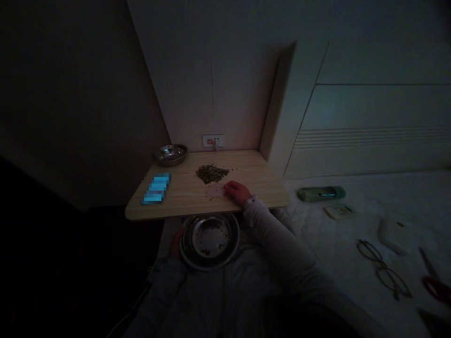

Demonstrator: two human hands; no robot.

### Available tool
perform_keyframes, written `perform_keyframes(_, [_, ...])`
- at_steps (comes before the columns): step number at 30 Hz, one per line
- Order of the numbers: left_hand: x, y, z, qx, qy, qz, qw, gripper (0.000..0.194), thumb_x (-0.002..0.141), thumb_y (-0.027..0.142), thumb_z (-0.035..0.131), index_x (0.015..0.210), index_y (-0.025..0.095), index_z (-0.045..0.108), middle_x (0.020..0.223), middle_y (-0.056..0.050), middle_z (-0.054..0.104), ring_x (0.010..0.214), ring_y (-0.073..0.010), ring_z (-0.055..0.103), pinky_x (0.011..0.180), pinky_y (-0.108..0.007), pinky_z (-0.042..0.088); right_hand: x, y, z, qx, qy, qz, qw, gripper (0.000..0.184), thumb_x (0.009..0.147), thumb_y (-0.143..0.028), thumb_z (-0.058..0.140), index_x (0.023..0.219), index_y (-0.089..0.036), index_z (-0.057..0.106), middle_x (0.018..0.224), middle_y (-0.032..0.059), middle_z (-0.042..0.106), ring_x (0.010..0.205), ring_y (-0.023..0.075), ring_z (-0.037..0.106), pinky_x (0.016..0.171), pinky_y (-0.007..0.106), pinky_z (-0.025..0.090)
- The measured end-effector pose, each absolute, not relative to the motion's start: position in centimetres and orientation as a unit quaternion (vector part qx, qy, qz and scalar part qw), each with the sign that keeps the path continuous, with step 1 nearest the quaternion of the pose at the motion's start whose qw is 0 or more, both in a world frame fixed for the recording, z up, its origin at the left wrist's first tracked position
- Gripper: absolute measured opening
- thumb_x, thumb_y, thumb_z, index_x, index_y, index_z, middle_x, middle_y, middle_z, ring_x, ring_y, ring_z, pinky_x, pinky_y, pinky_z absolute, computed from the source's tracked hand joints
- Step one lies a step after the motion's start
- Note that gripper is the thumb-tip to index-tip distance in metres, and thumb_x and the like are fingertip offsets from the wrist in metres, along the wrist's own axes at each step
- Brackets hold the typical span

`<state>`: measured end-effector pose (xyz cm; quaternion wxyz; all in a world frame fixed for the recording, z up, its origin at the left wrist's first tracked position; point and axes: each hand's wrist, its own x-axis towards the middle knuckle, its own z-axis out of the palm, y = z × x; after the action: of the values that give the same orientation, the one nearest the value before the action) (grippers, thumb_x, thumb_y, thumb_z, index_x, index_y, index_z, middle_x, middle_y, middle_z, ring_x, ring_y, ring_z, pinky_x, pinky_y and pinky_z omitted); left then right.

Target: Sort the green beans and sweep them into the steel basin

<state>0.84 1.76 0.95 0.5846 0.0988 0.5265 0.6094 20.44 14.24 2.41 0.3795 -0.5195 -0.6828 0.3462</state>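
My left hand (175, 243) grips the left rim of a shiny metal bowl (230, 249), which sits below the table's front edge and has a few dark bits in it. On the wooden table, my right hand (238, 193) is closed on the edge of a thin, see-through round disc (214, 190); it could be a plastic lid. Just beyond the disc lies a loose pile of small dark grains (210, 173), like seeds or beans, with strays around it. The room is dim, so the left fingers are partly hidden.
A second metal bowl (170, 155) stands at the table's (183, 206) back left, with a lit phone (157, 188) in front of it. A wall socket (213, 140) holds a plug. On the bed at right lie a green case (320, 193), glasses (382, 267) and red-handled scissors (435, 284).
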Motion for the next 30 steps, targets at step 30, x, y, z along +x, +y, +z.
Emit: perform_keyframes(30, [1.33,1.84,1.76,0.089,0.527,0.589,0.606,0.023,0.067,0.017,0.048,0.050,0.014,0.064,0.056,-0.006,0.067,0.067,-0.0215,0.062,0.071,-0.032,0.048,20.48,14.24,2.41,-0.520,-0.705,0.296,0.380,0.017,0.075,-0.025,0.044,0.083,-0.018,0.056,0.069,-0.0010,0.062,0.065,0.0109,0.054,0.063,0.023,0.039])
